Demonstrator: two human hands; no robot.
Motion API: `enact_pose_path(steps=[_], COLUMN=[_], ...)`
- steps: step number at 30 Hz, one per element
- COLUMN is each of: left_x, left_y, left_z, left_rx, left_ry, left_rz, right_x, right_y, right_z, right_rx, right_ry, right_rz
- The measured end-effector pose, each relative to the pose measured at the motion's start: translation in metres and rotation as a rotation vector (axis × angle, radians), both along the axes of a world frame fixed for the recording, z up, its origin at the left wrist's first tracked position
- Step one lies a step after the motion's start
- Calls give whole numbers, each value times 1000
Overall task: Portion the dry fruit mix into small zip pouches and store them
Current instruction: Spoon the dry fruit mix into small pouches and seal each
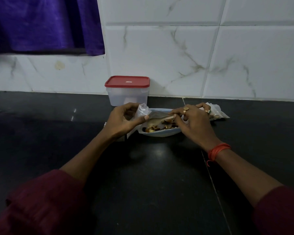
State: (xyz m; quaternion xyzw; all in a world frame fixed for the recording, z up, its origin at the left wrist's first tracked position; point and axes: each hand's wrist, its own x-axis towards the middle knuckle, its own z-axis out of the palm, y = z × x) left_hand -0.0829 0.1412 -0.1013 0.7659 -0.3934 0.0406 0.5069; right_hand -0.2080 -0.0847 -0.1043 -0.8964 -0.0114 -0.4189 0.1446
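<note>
Pouch (157, 116), pinched in fingers (128, 106) of left hand (120, 120) and right hand (194, 122), half hides plate (159, 134)

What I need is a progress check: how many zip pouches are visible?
2: one clear pouch held by the left hand over the plate, one filled pouch on the counter behind the right hand holding the spoon. More may be stacked there or under the left wrist.

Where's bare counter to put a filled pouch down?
Bare counter: left of the box and plate, and before the plate between the arms. Crowded at the plate: box behind, pouches right, left hand and right hand over it.
</note>
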Motion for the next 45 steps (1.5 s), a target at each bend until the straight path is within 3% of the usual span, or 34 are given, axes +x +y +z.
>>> enact_pose_path(steps=[5,17,23,34,45], left_x=[2,1,2,2,1], left_y=[4,3,4,3,5], left_z=[0,1,-1,-2,0], left_rx=[60,88,86,82,54], left_ry=[-82,-118,-120,-117,-129], left_rz=[-18,-24,-18,-10,-19], right_x=[-2,-3,-7,-9,-3], right_y=[-3,5,8,16,19], right_z=[-1,2,4,9,7], right_rx=[14,109,48,284,496], right_ry=[25,159,254,274,242], right_rz=[-64,93,137,115,-56])
